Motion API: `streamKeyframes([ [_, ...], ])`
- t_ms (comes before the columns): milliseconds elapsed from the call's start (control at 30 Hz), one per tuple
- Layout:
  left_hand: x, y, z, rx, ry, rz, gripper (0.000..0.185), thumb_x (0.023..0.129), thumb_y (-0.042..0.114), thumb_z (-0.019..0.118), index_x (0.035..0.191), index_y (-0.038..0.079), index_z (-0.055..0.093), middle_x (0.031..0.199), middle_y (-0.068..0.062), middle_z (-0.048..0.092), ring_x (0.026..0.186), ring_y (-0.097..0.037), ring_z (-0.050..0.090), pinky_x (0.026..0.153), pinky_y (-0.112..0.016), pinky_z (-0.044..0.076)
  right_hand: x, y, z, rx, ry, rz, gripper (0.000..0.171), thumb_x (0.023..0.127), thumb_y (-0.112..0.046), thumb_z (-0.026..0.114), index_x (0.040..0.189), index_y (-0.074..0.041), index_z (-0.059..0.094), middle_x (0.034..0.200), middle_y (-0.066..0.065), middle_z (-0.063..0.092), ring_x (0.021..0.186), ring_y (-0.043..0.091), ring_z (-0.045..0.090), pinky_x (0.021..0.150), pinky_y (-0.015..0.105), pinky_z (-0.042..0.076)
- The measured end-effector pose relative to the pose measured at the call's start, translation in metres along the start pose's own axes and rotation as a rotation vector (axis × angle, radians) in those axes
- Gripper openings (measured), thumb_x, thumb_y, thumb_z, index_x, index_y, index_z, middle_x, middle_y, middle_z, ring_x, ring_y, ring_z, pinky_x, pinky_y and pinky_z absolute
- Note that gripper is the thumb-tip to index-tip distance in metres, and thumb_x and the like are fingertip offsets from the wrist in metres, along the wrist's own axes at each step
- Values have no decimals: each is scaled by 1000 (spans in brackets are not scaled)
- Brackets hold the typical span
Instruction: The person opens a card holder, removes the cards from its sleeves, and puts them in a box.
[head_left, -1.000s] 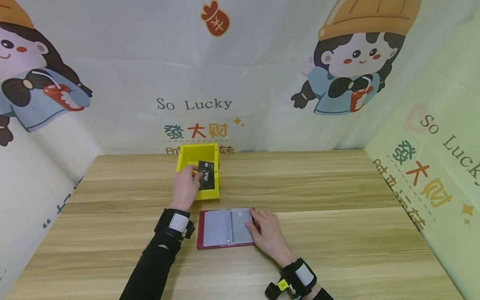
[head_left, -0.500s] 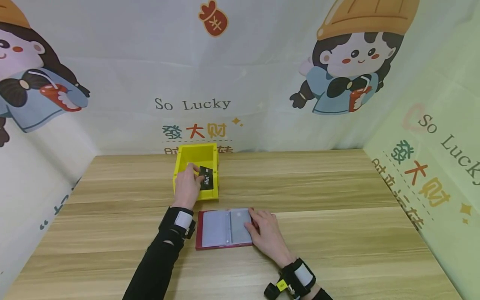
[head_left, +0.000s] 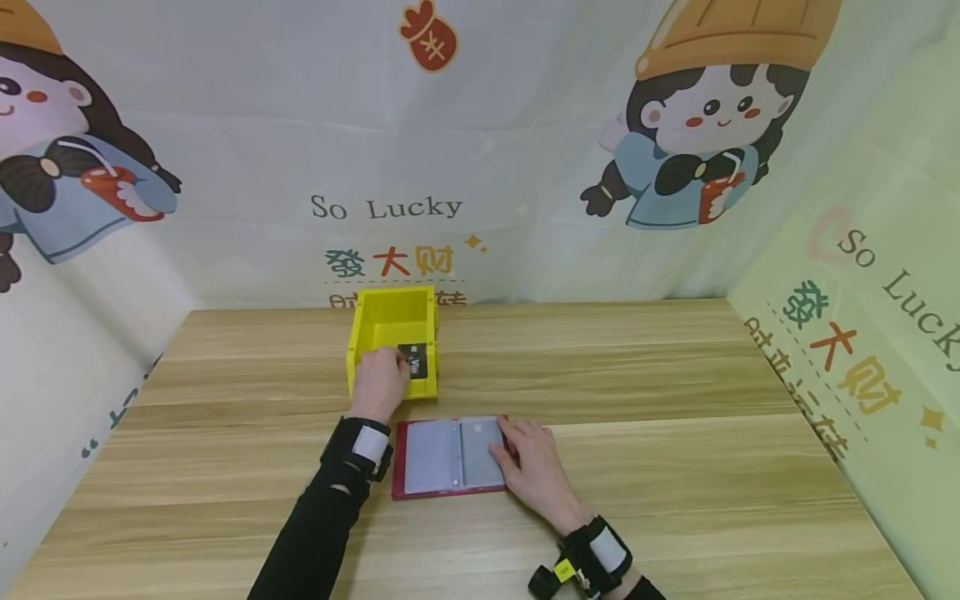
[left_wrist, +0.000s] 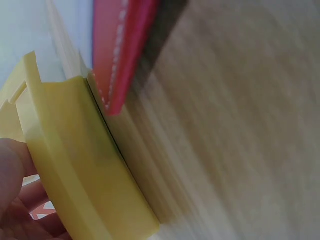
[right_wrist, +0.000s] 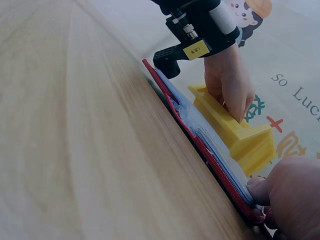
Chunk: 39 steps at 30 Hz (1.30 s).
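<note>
My left hand (head_left: 377,383) reaches into a yellow plastic box (head_left: 397,312), its fingers curled at the left edge of a black card (head_left: 418,355) marked "Vip". The card shows by the box's right wall, part of it hidden by the fingertips. In the left wrist view the thumb and fingers (left_wrist: 31,195) show beyond the yellow wall, the card out of sight. A red-covered card holder (head_left: 431,457) lies spread on the table, clear sleeves up. My right hand (head_left: 542,473) grips its right edge, thumb (right_wrist: 259,190) on the sleeves and fingers at the cover.
The wooden table (head_left: 720,492) meets a printed cloth backdrop (head_left: 525,150) right behind the box. More printed cloth rises along the left and right sides. Straps with cameras (head_left: 363,446) sit on both wrists.
The black card's top edge has dropped, and less of it shows. My left hand has curled and sunk lower in the box. The right hand and card holder stay put.
</note>
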<state>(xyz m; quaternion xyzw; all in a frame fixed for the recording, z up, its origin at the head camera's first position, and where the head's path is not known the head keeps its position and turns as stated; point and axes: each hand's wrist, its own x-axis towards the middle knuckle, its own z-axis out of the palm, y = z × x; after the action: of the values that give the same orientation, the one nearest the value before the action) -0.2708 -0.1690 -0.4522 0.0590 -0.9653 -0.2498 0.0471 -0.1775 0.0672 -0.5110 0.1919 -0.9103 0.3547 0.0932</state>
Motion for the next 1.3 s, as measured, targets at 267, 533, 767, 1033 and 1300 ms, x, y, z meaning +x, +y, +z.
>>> streamKeyframes([
  [267,-3,0,2,10,-1,22,28,98,11,56,76,-4,66,74,-12,55,66,-24,52,58,-31,40,0,0,1,-1,9,-5,41,93,-12,69,128,8,63,83,2,61,83,14,46,83,34,35],
  [533,-18,5,0,-55,137,102,27,100,12,54,93,-9,70,94,-22,60,87,-34,55,79,-44,47,0,-1,0,8,6,-1,41,93,-13,69,128,8,63,79,-2,56,83,13,45,82,33,34],
  [767,-61,19,-4,-185,139,171,18,98,17,61,93,2,69,87,-12,64,80,-25,56,73,-34,48,0,0,0,-1,18,-12,41,93,-13,69,128,8,63,76,-2,53,81,12,43,81,32,33],
  [1033,-98,17,9,-282,-170,208,6,92,13,69,91,7,72,73,2,61,66,-8,51,60,-20,42,1,1,0,-16,29,-27,41,93,-14,68,128,8,63,75,-4,48,80,12,44,80,32,33],
  [1300,-103,8,13,-431,-294,192,16,84,-1,73,99,0,71,81,-5,65,72,-12,54,63,-20,45,0,0,0,-19,38,-16,41,93,-15,68,128,5,64,90,4,61,90,17,50,85,37,39],
])
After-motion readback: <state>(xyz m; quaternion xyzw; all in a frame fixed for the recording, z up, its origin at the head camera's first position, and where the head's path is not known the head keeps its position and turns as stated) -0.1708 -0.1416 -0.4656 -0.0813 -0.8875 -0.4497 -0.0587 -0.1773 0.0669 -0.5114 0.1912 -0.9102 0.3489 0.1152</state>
